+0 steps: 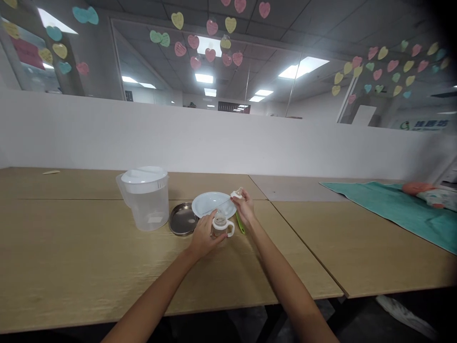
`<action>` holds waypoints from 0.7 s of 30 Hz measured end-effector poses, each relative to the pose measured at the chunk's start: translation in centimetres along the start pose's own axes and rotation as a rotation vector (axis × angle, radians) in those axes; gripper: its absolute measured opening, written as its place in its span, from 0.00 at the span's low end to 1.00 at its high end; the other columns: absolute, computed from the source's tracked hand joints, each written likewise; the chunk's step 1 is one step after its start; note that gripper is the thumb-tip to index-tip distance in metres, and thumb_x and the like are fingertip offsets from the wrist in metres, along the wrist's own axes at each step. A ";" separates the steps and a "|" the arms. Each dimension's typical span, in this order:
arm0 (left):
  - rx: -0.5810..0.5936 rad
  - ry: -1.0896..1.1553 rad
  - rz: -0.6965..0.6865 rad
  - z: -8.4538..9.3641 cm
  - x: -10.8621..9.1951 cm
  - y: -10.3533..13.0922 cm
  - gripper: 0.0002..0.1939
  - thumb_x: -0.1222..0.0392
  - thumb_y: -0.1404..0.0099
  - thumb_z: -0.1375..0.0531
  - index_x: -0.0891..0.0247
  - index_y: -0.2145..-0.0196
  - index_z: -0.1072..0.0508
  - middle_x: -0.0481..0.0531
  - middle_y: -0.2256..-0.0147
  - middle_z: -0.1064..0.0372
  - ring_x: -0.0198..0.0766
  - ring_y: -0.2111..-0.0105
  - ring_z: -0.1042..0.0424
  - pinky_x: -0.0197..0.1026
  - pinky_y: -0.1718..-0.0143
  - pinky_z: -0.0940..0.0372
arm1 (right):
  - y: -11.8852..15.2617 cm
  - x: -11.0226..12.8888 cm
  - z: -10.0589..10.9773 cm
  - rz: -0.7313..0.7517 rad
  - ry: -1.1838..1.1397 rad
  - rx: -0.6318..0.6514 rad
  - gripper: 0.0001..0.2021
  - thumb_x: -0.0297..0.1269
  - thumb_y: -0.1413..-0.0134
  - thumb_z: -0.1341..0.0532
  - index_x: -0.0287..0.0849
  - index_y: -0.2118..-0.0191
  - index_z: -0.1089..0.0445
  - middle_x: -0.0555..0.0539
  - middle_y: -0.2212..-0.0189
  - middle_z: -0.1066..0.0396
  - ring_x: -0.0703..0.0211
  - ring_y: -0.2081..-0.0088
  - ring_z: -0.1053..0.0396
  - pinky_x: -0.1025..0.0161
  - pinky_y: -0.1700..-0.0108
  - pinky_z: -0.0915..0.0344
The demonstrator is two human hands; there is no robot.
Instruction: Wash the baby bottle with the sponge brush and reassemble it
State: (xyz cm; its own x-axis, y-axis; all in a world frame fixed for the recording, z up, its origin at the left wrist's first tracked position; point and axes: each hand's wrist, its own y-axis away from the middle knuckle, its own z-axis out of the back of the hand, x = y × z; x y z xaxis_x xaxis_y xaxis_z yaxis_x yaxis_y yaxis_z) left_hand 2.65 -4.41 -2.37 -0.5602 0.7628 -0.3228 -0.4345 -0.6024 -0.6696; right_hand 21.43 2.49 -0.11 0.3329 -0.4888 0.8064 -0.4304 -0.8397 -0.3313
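Note:
My left hand is wrapped round a small clear baby bottle with a white collar and a white side handle, upright near the table's middle. Just beyond it, my right hand pinches a white bottle top with a pale nipple; a thin straw or tube runs down from it to the left. Behind both hands stands a white bowl. A round metal tin is left of the bowl. Part of a green handle shows under my right hand.
A large clear pitcher with a white lid stands left of the tin. On the right lies a teal cloth with an orange and white item at its far end. A white wall borders the wooden table at the back.

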 end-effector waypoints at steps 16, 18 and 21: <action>-0.007 0.001 0.016 -0.1 0.2 0.0 0.44 0.41 0.44 0.43 0.62 0.38 0.57 0.63 0.46 0.41 0.50 0.47 0.39 0.52 0.48 0.43 | 2.4 0.2 -0.5 0.438 0.727 0.192 0.17 0.35 0.51 0.42 0.44 0.53 0.32 0.42 0.51 0.39 0.54 0.47 0.42 0.54 0.43 0.47; -0.008 -0.001 0.017 -0.1 0.2 0.0 0.44 0.41 0.44 0.43 0.62 0.38 0.57 0.63 0.47 0.40 0.50 0.48 0.38 0.52 0.49 0.42 | 2.7 0.4 -0.5 0.486 0.784 0.162 0.17 0.34 0.49 0.44 0.44 0.52 0.34 0.41 0.49 0.42 0.53 0.46 0.44 0.55 0.43 0.47; -0.007 -0.007 0.024 -0.1 0.3 0.0 0.44 0.41 0.44 0.43 0.62 0.38 0.58 0.63 0.49 0.39 0.50 0.49 0.37 0.52 0.50 0.41 | 2.9 0.2 -0.6 0.530 0.835 0.124 0.15 0.29 0.49 0.46 0.42 0.54 0.34 0.39 0.48 0.46 0.53 0.45 0.45 0.56 0.46 0.44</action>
State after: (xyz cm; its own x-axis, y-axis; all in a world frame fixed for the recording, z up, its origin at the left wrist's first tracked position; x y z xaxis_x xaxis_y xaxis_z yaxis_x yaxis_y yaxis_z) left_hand 2.57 -4.16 -2.54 -0.5752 0.7468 -0.3338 -0.4161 -0.6185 -0.6666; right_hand 19.81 0.09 -0.59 -0.5947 -0.5243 0.6094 -0.2458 -0.6031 -0.7588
